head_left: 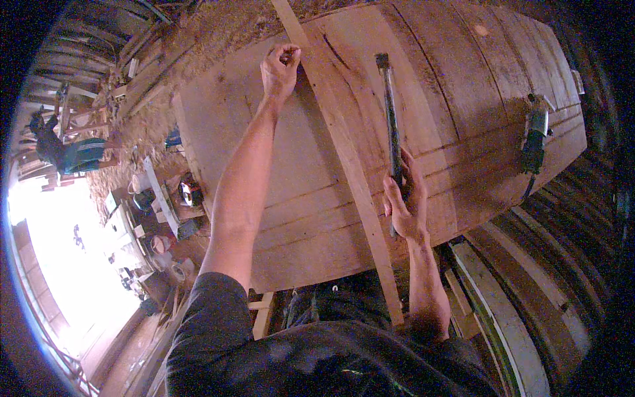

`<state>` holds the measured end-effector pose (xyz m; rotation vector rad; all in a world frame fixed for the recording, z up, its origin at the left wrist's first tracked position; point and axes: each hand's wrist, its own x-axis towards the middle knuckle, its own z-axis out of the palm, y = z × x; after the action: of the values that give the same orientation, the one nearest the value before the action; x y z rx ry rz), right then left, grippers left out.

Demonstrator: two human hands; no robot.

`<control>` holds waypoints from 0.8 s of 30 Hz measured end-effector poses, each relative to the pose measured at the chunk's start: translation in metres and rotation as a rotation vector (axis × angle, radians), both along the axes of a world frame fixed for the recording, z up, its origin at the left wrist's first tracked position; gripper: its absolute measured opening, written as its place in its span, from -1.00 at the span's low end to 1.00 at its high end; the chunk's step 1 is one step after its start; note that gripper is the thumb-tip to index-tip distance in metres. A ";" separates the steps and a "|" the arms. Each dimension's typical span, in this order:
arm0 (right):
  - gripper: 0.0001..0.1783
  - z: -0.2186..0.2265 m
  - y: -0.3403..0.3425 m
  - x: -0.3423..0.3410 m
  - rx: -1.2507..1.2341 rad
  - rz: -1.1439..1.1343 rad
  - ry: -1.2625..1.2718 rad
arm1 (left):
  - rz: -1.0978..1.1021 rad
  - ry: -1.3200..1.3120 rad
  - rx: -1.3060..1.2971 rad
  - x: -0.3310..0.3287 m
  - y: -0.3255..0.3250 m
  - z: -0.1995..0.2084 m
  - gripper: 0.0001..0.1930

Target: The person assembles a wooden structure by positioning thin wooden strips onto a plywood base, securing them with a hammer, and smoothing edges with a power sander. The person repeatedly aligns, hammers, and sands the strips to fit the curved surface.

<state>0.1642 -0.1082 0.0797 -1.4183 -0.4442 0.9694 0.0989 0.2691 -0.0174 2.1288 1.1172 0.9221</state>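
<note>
My right hand is wrapped round the lower handle of a hammer, whose small dark head points away from me. Beyond it, to the left, my left hand is closed with its fingertips drawn together; whatever they hold, if anything, is too small to make out. That hand is close beside a long, narrow wooden batten, which crosses a broad planked wooden surface from the far edge to near my body. The hammer is on the right side of the batten, above the planks.
A dark power tool rests on the planks at the right. Boards are stacked at the lower right. Left of the planked surface is a cluttered bench with tools. A person is farther off at the left, near a bright opening.
</note>
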 end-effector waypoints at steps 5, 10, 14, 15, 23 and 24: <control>-0.39 -0.010 0.020 -0.003 0.081 0.034 -0.076 | -0.042 -0.114 -0.020 0.005 0.006 -0.004 -0.77; -0.47 -0.013 0.042 0.005 -0.164 0.153 -0.134 | -0.052 -0.017 -0.083 0.001 0.008 -0.003 -0.80; -0.49 -0.012 0.054 0.003 -0.063 0.151 -0.175 | -0.051 -0.059 -0.086 0.000 0.013 -0.015 -0.80; -0.49 -0.007 0.059 0.005 -0.083 0.150 -0.192 | -0.060 -0.055 -0.101 0.001 0.013 -0.015 -0.79; -0.47 -0.018 0.085 0.014 -0.115 0.186 -0.253 | -0.078 0.053 -0.081 0.001 0.010 -0.007 -0.69; -0.47 -0.016 0.088 0.015 -0.122 0.191 -0.279 | -0.070 0.059 -0.085 0.000 0.011 -0.007 -0.69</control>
<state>0.1787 -0.0197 0.0639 -1.6529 -0.7486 0.9657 0.0991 0.2798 -0.0244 2.1239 1.0833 0.7708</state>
